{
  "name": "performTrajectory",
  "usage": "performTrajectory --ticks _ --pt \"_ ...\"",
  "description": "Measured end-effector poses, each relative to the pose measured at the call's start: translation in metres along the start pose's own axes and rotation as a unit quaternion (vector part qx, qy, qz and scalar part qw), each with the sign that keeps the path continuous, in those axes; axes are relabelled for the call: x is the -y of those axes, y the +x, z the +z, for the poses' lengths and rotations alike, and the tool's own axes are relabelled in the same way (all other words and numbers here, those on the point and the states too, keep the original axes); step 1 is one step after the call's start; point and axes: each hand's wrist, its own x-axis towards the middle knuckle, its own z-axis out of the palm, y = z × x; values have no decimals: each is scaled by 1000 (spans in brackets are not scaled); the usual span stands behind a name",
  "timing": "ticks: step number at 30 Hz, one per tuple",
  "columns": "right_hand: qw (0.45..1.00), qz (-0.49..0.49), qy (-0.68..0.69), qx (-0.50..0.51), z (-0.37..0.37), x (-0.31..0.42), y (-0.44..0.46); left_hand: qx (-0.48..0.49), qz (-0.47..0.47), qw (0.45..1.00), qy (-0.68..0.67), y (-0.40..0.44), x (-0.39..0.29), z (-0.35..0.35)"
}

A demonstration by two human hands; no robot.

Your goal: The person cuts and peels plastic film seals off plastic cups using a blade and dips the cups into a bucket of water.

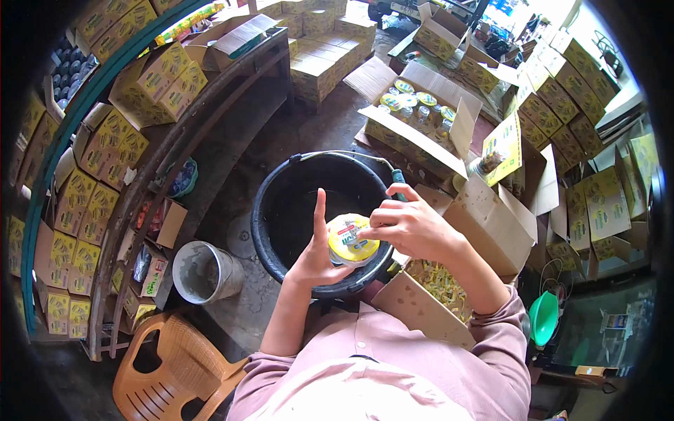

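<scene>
My left hand [314, 258] grips a jar from the side, its thumb below and a finger pointing up past it. A round yellow printed label [349, 238] covers the jar's top, which faces me. The fingers of my right hand [415, 223] are curled, and their tips press together at the label's right edge. Most of the jar's body is hidden under the top. Below both hands stands a large black bucket [263, 235] with a wire handle and dark contents. Beside my right forearm, an open carton [414, 305] holds many small yellow pieces.
Ahead on the right, an open carton [411, 144] holds several jars with yellow tops. A whitish bucket [232, 276] and a brown plastic chair [186, 351] stand to the left. Yellow cartons [88, 217] fill the left shelves; more cartons [554, 98] are stacked at right.
</scene>
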Motion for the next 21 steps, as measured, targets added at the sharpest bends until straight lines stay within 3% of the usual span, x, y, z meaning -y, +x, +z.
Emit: performTrajectory --ticks 13,21 --pt "998 -4 -67 21 4 -5 -4 -2 -19 999 43 3 -1 -1" --pt "999 41 -27 -23 8 -26 -19 -15 -29 998 61 2 3 -4"
